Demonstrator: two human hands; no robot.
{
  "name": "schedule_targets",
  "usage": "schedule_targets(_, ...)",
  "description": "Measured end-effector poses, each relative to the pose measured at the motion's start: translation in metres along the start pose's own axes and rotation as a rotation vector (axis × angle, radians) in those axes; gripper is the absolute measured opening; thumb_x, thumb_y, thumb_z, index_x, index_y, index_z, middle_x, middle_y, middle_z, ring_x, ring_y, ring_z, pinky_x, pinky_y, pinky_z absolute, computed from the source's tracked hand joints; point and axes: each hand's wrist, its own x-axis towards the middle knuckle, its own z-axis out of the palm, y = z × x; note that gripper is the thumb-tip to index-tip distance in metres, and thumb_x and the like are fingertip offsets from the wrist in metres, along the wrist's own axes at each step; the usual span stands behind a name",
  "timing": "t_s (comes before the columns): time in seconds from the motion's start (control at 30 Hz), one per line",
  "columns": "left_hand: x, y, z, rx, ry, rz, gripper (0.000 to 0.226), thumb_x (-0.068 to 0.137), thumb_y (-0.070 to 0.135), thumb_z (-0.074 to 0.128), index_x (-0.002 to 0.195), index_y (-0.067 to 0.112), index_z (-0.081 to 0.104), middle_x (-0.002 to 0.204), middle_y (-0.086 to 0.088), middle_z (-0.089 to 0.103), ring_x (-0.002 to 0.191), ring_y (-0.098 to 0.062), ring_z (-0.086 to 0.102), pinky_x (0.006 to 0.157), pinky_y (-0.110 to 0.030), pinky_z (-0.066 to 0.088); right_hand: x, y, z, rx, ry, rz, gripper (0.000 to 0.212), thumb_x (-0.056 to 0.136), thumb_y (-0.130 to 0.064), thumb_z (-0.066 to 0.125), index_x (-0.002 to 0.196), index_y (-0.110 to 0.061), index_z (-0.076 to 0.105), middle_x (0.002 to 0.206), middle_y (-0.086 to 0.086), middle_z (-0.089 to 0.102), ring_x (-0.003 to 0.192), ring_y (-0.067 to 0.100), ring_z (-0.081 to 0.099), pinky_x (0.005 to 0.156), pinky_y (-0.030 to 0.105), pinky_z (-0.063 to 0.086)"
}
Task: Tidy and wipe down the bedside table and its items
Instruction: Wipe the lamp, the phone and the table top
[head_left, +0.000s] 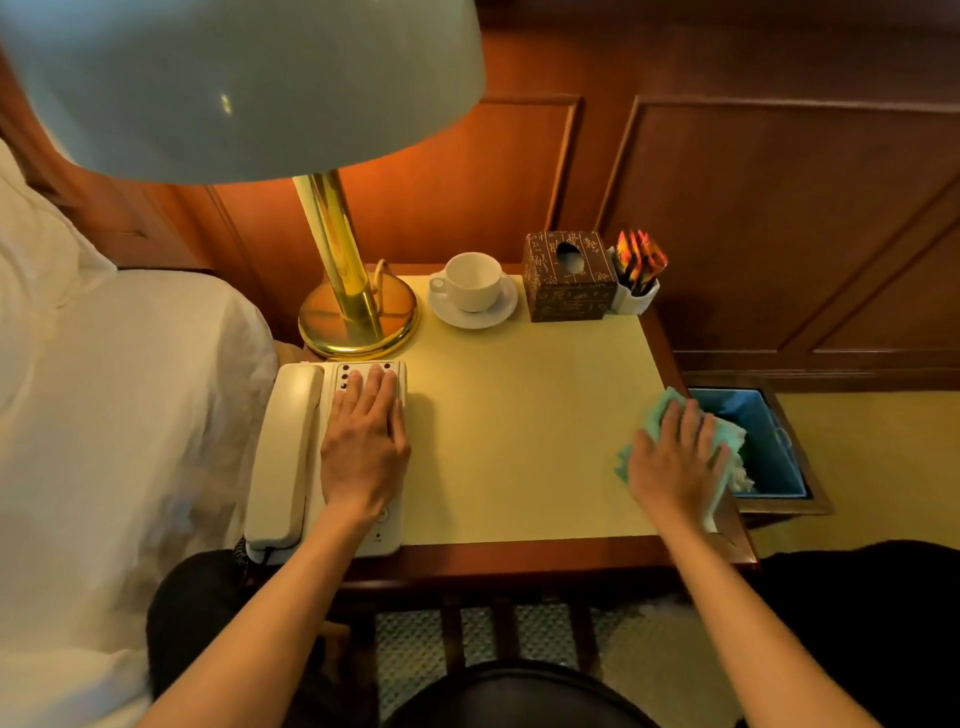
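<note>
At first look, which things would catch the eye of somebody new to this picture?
The big lamp with its brass stem dominates the back left of the bedside table. In front of it, the left hand lies flat on a cream telephone. At the right edge, the right hand presses a green cloth on the tabletop.

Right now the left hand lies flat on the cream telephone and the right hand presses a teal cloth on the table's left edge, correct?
Not quite. The head view shows the right hand pressing the teal cloth at the table's right edge. The left hand does lie flat on the cream telephone.
</note>
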Motion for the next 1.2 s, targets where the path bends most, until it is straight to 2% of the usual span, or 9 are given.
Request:
schedule_targets(0.07, -0.001, 0.0, -0.001, -0.002, -0.003, 0.0, 0.048, 0.102, 0.027, 0.042, 0.149, 0.02, 0.034, 0.156, 0.001, 0.029, 0.147, -0.02, 0.02, 0.122, -0.039, 0.016, -0.018, -0.063, 0.008, 0.027, -0.012, 0.002, 0.068, 0.099, -0.05, 0.014, 0.155, -0.015, -0.003, 0.163, 0.009, -0.001, 0.15, 0.029, -0.004, 0.119, 0.054, 0.004)
schedule_targets(0.2, 0.0, -0.002, 0.0, -0.023, -0.011, -0.017, 0.048, 0.102, 0.028, 0.041, 0.149, 0.022, 0.034, 0.157, 0.003, 0.028, 0.148, -0.016, 0.018, 0.122, -0.038, 0.015, -0.09, -0.155, 0.02, 0.059, -0.155, -0.713, 0.068, 0.096, -0.043, 0.029, 0.155, -0.021, 0.005, 0.163, 0.001, 0.0, 0.149, 0.021, -0.01, 0.119, 0.049, -0.006)
schedule_targets(0.33, 0.0, -0.002, -0.001, -0.04, -0.011, -0.03, 0.048, 0.102, 0.028, 0.042, 0.149, 0.024, 0.033, 0.157, 0.006, 0.026, 0.148, -0.013, 0.015, 0.122, -0.036, 0.014, -0.099, -0.105, 0.018, 0.057, -0.202, -1.216, 0.067, 0.094, -0.044, 0.036, 0.155, -0.025, 0.015, 0.163, -0.004, 0.011, 0.15, 0.018, 0.0, 0.119, 0.042, -0.001)
schedule_targets(0.4, 0.0, 0.0, -0.002, -0.038, -0.005, -0.023, 0.048, 0.102, 0.028, 0.043, 0.149, 0.024, 0.033, 0.156, 0.006, 0.026, 0.148, -0.014, 0.016, 0.122, -0.036, 0.015, -0.072, -0.045, 0.022, 0.04, -0.111, -1.149, 0.064, 0.097, -0.049, 0.033, 0.154, -0.026, 0.016, 0.162, -0.004, 0.014, 0.15, 0.016, 0.005, 0.117, 0.045, 0.008)
schedule_targets(0.5, -0.001, 0.001, -0.001, -0.021, 0.003, -0.023, 0.048, 0.102, 0.027, 0.043, 0.148, 0.022, 0.034, 0.156, 0.004, 0.028, 0.147, -0.016, 0.018, 0.121, -0.037, 0.016, -0.029, 0.032, 0.015, 0.035, -0.025, -0.57, 0.064, 0.099, -0.055, 0.011, 0.155, -0.023, 0.008, 0.163, -0.003, 0.009, 0.15, 0.014, 0.001, 0.118, 0.049, 0.012)
schedule_targets(0.63, -0.001, 0.002, 0.0, -0.005, 0.005, -0.018, 0.048, 0.102, 0.027, 0.042, 0.149, 0.021, 0.033, 0.156, 0.003, 0.028, 0.148, -0.017, 0.018, 0.121, -0.038, 0.016, -0.025, -0.019, 0.01, 0.016, 0.078, 0.052, 0.069, 0.098, -0.051, 0.015, 0.154, -0.013, 0.001, 0.163, 0.01, 0.005, 0.15, 0.029, 0.001, 0.118, 0.054, 0.01)
schedule_targets(0.83, -0.002, 0.002, -0.001, -0.019, -0.004, -0.031, 0.048, 0.102, 0.027, 0.043, 0.149, 0.023, 0.033, 0.156, 0.005, 0.027, 0.147, -0.014, 0.017, 0.121, -0.036, 0.015, -0.059, -0.158, 0.024, 0.115, -0.168, -0.833, 0.065, 0.096, -0.045, 0.026, 0.155, -0.025, 0.009, 0.163, -0.004, 0.0, 0.15, 0.019, -0.004, 0.12, 0.045, -0.006)
schedule_targets(0.97, -0.001, 0.003, -0.003, -0.013, -0.018, -0.026, 0.049, 0.102, 0.029, 0.042, 0.149, 0.025, 0.03, 0.157, 0.007, 0.025, 0.148, -0.012, 0.014, 0.121, -0.034, 0.013, -0.013, -0.184, 0.022, 0.024, -0.198, -1.064, 0.064, 0.095, -0.048, 0.023, 0.155, -0.027, 0.01, 0.163, -0.006, 0.004, 0.15, 0.016, -0.002, 0.121, 0.044, -0.002)
schedule_targets(1.2, -0.002, 0.003, -0.002, -0.016, -0.003, -0.039, 0.05, 0.101, 0.03, 0.044, 0.149, 0.029, 0.028, 0.156, 0.009, 0.024, 0.147, -0.01, 0.012, 0.12, -0.031, 0.011, -0.004, -0.191, 0.03, 0.163, -0.035, -0.19, 0.068, 0.097, -0.048, 0.03, 0.155, -0.018, 0.01, 0.163, 0.004, 0.004, 0.15, 0.026, -0.002, 0.119, 0.05, -0.007)
